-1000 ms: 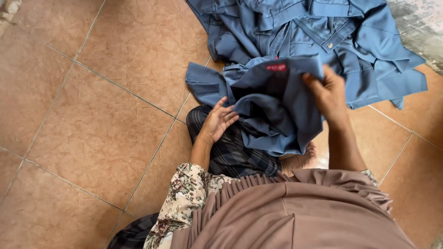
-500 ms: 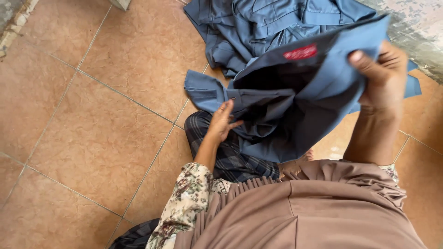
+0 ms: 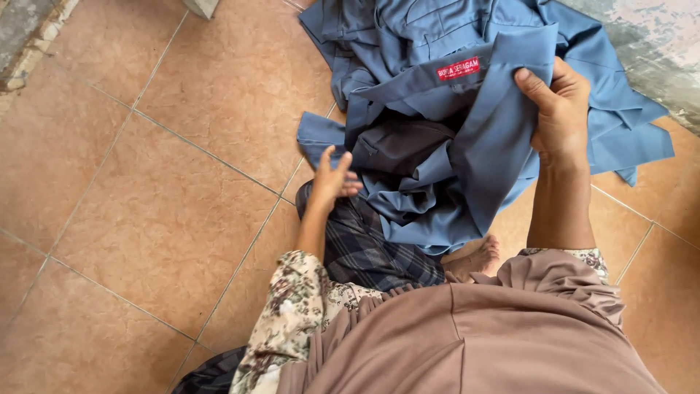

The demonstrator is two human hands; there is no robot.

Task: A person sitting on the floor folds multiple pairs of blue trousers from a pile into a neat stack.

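While our right hand point(image 3: 558, 109) pinches the blue garment point(image 3: 467, 146) upper right and our left hand point(image 3: 332, 175) hovers open, its hem may drag the floor point(image 3: 182, 197).

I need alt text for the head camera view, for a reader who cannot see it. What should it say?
A person sitting on a tiled floor lifts a blue garment with the right hand, which grips its edge near a red label. The open left hand rests by the garment's lower folds, above dark plaid cloth. More blue clothing lies behind.
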